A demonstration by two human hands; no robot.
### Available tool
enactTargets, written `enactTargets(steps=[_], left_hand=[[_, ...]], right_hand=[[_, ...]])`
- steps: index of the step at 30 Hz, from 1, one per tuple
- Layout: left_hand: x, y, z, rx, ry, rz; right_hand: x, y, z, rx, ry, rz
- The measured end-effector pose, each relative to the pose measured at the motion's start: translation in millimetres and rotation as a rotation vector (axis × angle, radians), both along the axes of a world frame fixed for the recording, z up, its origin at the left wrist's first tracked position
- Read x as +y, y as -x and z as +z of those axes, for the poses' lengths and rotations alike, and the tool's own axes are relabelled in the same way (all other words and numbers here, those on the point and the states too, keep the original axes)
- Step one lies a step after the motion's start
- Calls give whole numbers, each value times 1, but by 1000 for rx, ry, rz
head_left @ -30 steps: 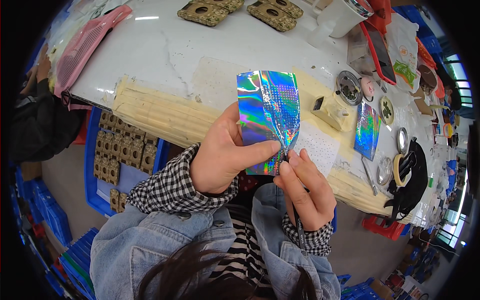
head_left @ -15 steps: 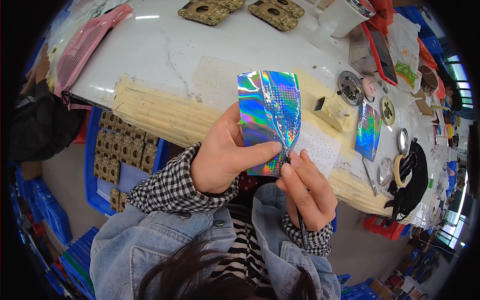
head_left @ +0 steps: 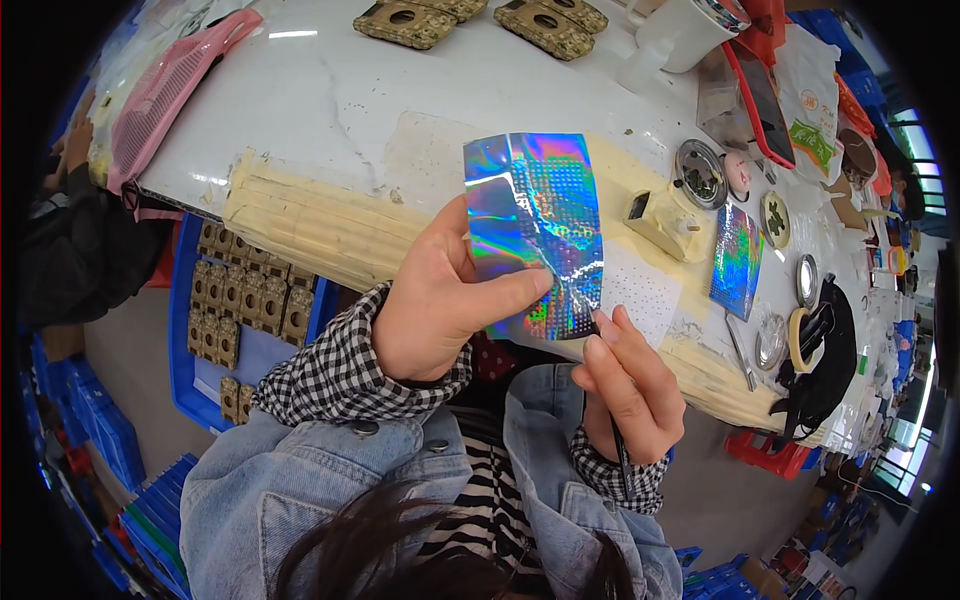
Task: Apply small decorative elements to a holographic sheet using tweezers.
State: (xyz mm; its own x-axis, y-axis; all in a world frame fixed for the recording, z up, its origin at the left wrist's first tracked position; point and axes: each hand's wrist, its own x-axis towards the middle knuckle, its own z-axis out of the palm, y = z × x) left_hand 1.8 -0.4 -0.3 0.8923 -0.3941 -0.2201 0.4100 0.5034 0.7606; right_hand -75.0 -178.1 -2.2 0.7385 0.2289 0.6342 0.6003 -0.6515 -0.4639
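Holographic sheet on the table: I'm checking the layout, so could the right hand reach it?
Probably yes: nothing visibly covers the sheet, though the right hand holds a thin dark tool.

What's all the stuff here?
holographic sheet: one, rainbow, held centre
slim tool: one, black, held centre
other holographic sheet: one, rainbow, right
metal tool: one, silver, right
dotted paper: one, white, centre right
tape roll: one, cream, right
smartphone: one, red, upper right
mug: one, white, upper right
camouflage parts: many, brown, top and left
tray: one, blue, left
mesh item: one, pink, upper left
table: one, white, centre
co-worker's sleeve: one, dark, left
clutter: uncountable, mixed, right
left hand: one, bare, centre
right hand: one, bare, centre
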Motion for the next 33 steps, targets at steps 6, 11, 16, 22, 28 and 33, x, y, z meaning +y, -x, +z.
enactTargets(steps=[6,11,16,22,28,33], left_hand=[[12,-10,-2,-40,-16,115],[11,-11,-1,-10,-22,104],[10,-12,1,-5,-22,141],[13,-14,1,-2,-25,118],[14,-14,1,-11,-38,120],[16,-14,1,-33,-73,69]], right_hand=[[-18,3,-16,120,134,-157],[-18,-2,-30,79,215,-186],[-15,-6,-29,114,280,-151],[-13,-10,-17,202,358,-115],[-15,-16,-10,270,263,-85],[-21,-12,-8,281,105,-132]])
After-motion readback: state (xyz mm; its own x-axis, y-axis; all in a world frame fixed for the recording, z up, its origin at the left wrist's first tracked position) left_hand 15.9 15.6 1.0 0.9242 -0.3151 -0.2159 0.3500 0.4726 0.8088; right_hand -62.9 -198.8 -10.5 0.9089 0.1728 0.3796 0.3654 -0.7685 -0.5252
